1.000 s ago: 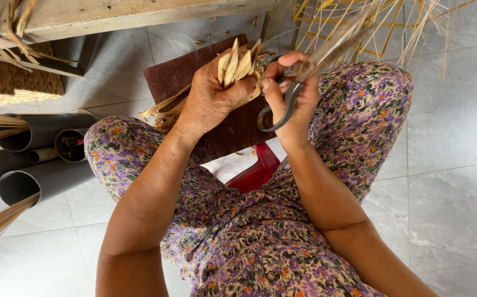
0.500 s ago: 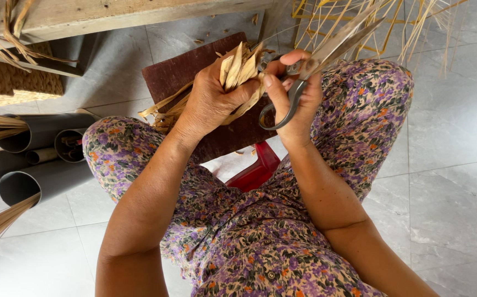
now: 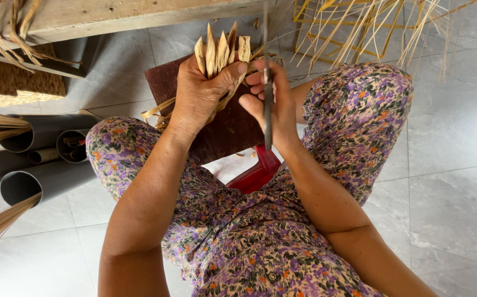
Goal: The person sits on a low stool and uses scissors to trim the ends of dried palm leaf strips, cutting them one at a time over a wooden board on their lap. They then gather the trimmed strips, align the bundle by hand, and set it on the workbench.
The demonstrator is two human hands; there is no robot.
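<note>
left hand (image 3: 197,99): clenched on one bundle (image 3: 221,50) of about five dried leaf strips, held over the brown board (image 3: 222,129) on the lap | right hand (image 3: 271,104): closed round one pair of scissors (image 3: 267,88), seen edge-on beside the bundle | four grey pipes (image 3: 35,135) lain at left

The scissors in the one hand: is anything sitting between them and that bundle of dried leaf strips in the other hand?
Nothing visible does. The left hand grips the bundle of dried leaf strips, and the scissors in the right hand stand right beside it.
</note>
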